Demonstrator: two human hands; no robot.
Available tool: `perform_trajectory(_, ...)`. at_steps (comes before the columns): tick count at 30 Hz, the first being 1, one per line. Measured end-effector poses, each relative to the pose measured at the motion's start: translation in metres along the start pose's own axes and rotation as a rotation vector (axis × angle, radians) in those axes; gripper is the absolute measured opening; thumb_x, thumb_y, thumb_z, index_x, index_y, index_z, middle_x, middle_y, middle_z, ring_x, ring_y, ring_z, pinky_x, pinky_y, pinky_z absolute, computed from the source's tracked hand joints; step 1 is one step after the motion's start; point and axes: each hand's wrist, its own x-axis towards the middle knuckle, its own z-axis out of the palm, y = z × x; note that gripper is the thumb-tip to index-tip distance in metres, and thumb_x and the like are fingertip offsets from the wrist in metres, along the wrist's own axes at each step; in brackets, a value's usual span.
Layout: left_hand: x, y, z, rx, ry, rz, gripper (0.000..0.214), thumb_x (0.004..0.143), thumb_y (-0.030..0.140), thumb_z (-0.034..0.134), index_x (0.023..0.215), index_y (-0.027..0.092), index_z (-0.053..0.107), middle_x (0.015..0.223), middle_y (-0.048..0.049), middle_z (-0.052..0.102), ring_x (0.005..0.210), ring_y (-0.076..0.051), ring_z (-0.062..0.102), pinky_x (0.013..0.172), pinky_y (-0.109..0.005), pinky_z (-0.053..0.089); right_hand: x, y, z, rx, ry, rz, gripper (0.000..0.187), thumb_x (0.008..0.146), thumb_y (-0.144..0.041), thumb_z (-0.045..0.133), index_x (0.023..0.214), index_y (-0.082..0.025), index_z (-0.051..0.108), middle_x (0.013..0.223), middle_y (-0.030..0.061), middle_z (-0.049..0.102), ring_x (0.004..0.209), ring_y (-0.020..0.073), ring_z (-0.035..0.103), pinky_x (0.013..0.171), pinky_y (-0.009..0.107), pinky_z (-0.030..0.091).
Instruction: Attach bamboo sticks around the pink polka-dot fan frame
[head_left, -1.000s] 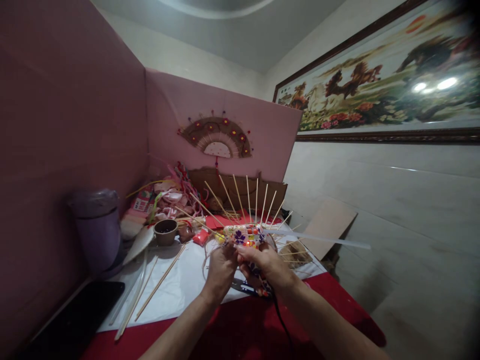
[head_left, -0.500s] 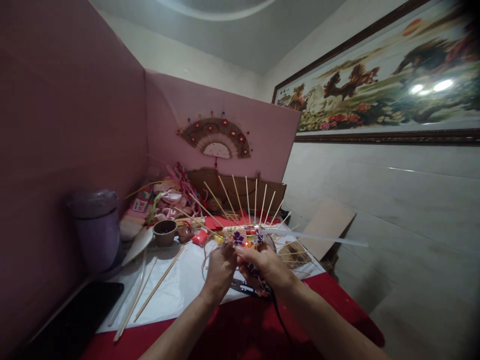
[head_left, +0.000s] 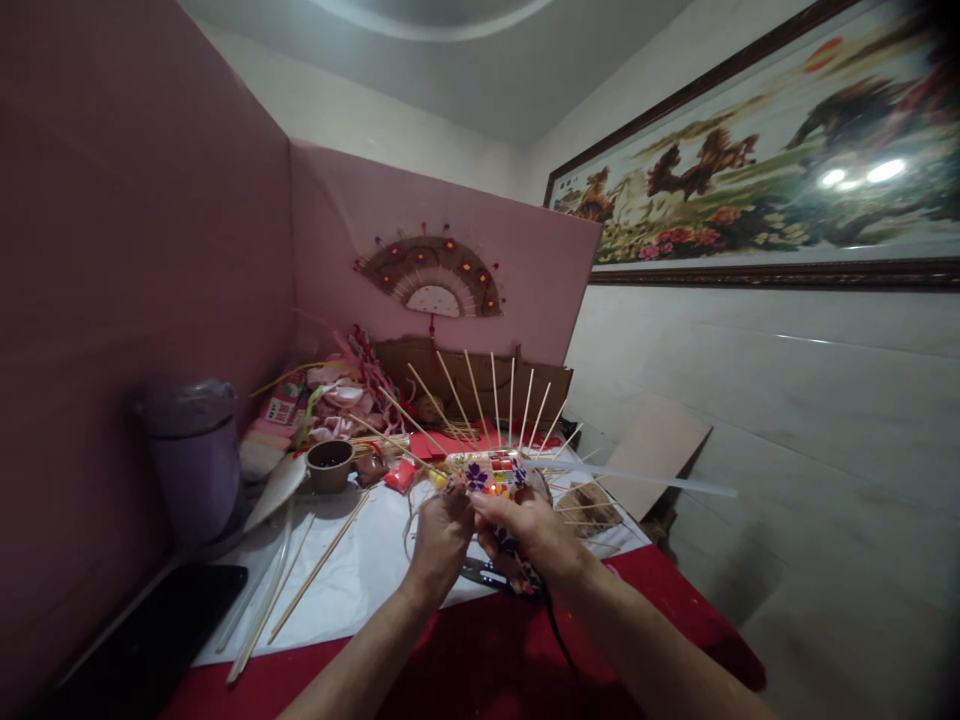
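Observation:
My right hand point(head_left: 529, 530) is wrapped round the handle of a glue gun point(head_left: 476, 474) with a purple-flower pattern. Its body lies sideways, with a small orange light glowing. A long clear glue stick point(head_left: 660, 477) juts out of its back end to the right, and a black cord point(head_left: 559, 635) runs down from the handle. Close against it, under the gun's left end, my left hand point(head_left: 444, 530) is closed; what its fingers grip is hidden. Behind the gun several thin wooden sticks point(head_left: 512, 400) spread out like a fan, their lower ends mostly covered by gun and hands.
Dark-handled pliers point(head_left: 480, 572) lie under my hands on white paper point(head_left: 337, 570). To the left are loose sticks point(head_left: 319, 565), clear glue sticks point(head_left: 262, 600), a brown cup point(head_left: 330, 467), a purple bin point(head_left: 191, 460) and a black phone point(head_left: 157, 630). A decorated fan point(head_left: 442, 270) hangs on the pink board.

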Motion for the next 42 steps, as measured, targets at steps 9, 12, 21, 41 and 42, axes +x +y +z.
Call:
perform_trajectory(9, -0.0002, 0.0008, 0.0005, -0.045, -0.019, -0.029, 0.038, 0.075, 0.047, 0.056, 0.064, 0.013, 0.068, 0.04, -0.0013, 0.057, 0.035, -0.012, 0.048, 0.04, -0.022, 0.039, 0.0026, 0.0024, -0.0007, 0.011, 0.006, -0.023, 0.035, 0.07, -0.047, 0.057, 0.058, -0.015, 0.051, 0.041, -0.0036, 0.047, 0.029, 0.0042, 0.035, 0.032, 0.017, 0.026)
perform_trajectory(12, 0.0001, -0.0002, -0.0007, -0.049, -0.023, -0.028, 0.034, 0.073, 0.045, 0.06, 0.067, 0.013, 0.068, 0.039, -0.0006, 0.057, 0.036, -0.012, 0.049, 0.042, -0.022, 0.04, 0.0019, 0.0013, -0.0009, 0.018, 0.008, -0.025, 0.034, 0.07, -0.046, 0.058, 0.059, -0.015, 0.052, 0.04, -0.0037, 0.047, 0.029, 0.0044, 0.036, 0.031, 0.017, 0.026)
perform_trajectory(21, 0.0002, 0.0032, 0.0015, -0.063, 0.006, -0.012, 0.031, 0.073, 0.042, 0.061, 0.064, 0.014, 0.067, 0.046, -0.0018, 0.061, 0.039, -0.012, 0.052, 0.044, -0.022, 0.041, 0.0003, -0.0004, -0.0009, -0.02, 0.006, -0.003, 0.036, 0.07, -0.049, 0.057, 0.058, -0.015, 0.051, 0.042, -0.004, 0.048, 0.027, 0.005, 0.036, 0.027, 0.017, 0.025)
perform_trajectory(41, -0.0002, 0.0018, 0.0003, -0.028, -0.029, -0.012, 0.038, 0.077, 0.047, 0.054, 0.07, 0.014, 0.069, 0.042, -0.0014, 0.058, 0.036, -0.013, 0.051, 0.044, -0.024, 0.043, -0.0008, -0.0029, 0.0013, -0.022, 0.017, -0.008, 0.036, 0.07, -0.049, 0.057, 0.06, -0.015, 0.051, 0.04, -0.004, 0.048, 0.026, 0.0052, 0.035, 0.028, 0.017, 0.024)
perform_trajectory(42, -0.0003, 0.0024, 0.0003, -0.02, -0.015, -0.002, 0.037, 0.077, 0.047, 0.054, 0.07, 0.014, 0.069, 0.042, -0.0015, 0.059, 0.037, -0.013, 0.052, 0.044, -0.023, 0.042, -0.001, -0.003, 0.0015, -0.023, 0.014, -0.005, 0.036, 0.07, -0.049, 0.057, 0.059, -0.015, 0.051, 0.04, -0.004, 0.048, 0.026, 0.0053, 0.035, 0.027, 0.017, 0.024)
